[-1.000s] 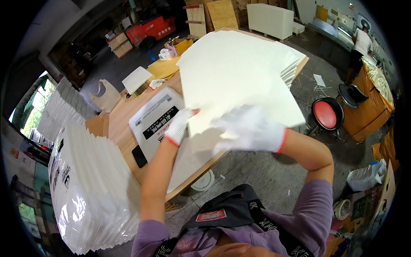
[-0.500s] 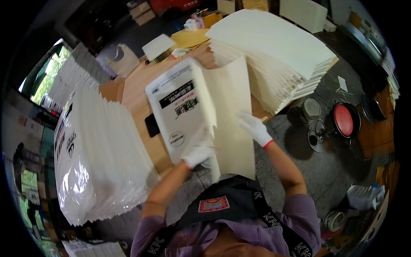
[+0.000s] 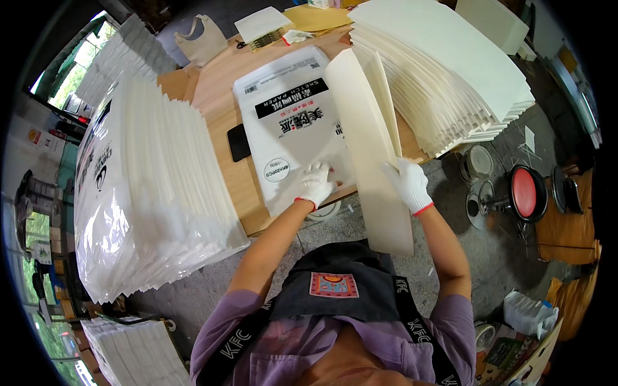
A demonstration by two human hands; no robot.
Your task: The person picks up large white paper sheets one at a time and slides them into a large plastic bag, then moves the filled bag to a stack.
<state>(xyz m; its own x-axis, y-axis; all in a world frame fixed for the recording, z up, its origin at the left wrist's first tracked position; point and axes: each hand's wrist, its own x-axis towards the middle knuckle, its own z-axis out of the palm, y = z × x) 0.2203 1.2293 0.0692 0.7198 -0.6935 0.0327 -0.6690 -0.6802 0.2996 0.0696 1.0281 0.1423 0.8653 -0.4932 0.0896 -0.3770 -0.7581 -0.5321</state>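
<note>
Both my hands wear white knit gloves with red cuffs. My left hand [image 3: 317, 184], fingers stretched out, rests flat on the lower end of a white printed plastic paper bag [image 3: 293, 145] lying on the wooden table. Gripped at its right side by my right hand [image 3: 408, 184] is a bent bundle of cream paper sheets [image 3: 365, 138]. The bundle stands on edge beside the bag and covers part of the bag's right side. Its lower end hangs past the table's front edge, close to my apron. My right fingertips are partly hidden by the sheets.
A tall fanned stack of paper [image 3: 444, 71] fills the table's right side. Left of the table stand many filled plastic bags [image 3: 161, 186]. A black phone [image 3: 238, 143] lies beside the printed bag. A red-seated stool [image 3: 524, 193] stands on the floor at right.
The sheets, spread open between my hands before, are now drawn together and tilted in my right hand. My left hand has come away from them onto the bag. The view has shifted.
</note>
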